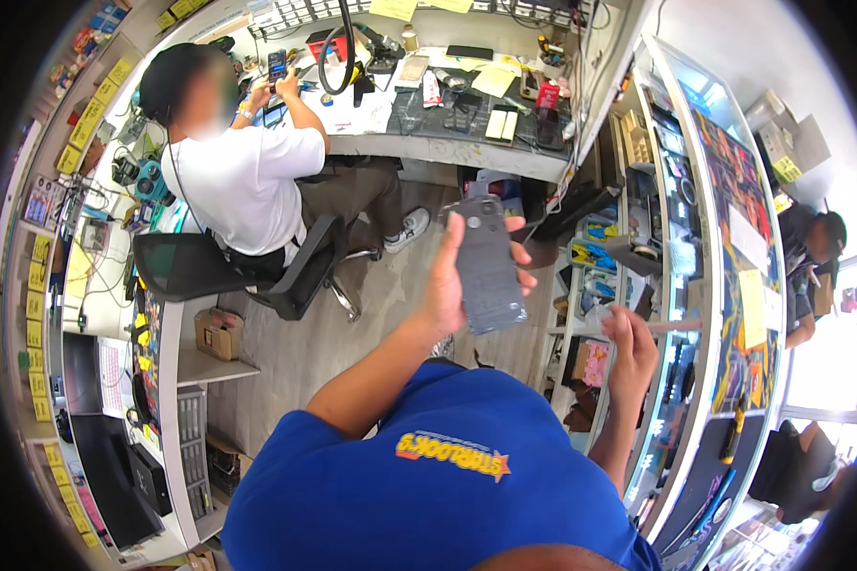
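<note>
Dark grey, rectangular phone (490, 271)

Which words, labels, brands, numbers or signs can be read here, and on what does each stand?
Blue shirt: upside-down yellow lettering beside a star; readable, but not copied here.
Yellow labels along the left edge: too small to read.
Yellow sheet at the right: too small to read.
Dark phone-shaped object in the left hand: no readable text.
</note>
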The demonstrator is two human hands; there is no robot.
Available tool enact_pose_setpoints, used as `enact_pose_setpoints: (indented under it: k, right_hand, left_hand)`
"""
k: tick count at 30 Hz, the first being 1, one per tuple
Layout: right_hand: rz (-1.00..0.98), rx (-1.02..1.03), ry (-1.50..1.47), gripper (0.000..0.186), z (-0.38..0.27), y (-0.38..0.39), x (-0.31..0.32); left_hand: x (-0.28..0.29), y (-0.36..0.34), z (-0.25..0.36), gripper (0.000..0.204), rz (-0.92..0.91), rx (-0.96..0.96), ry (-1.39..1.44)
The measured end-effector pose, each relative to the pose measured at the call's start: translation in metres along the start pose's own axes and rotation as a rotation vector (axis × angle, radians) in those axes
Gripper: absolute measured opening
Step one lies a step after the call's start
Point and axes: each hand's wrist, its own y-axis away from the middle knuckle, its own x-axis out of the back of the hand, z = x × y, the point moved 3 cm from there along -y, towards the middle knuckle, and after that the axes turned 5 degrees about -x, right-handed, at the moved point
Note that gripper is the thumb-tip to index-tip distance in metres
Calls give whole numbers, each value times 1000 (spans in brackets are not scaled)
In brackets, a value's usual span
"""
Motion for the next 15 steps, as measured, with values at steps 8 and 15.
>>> enact_pose_setpoints:
  k: [8, 15]
  right_hand:
    - [-438, 294, 245, 40, -62, -314, -297]
    - [-439, 414, 907, 51, -4, -589, -537]
  left_hand:
    - [85, -43, 109, 105, 245, -169, -338]
    - [145, -55, 144, 106, 600, -374, -432]
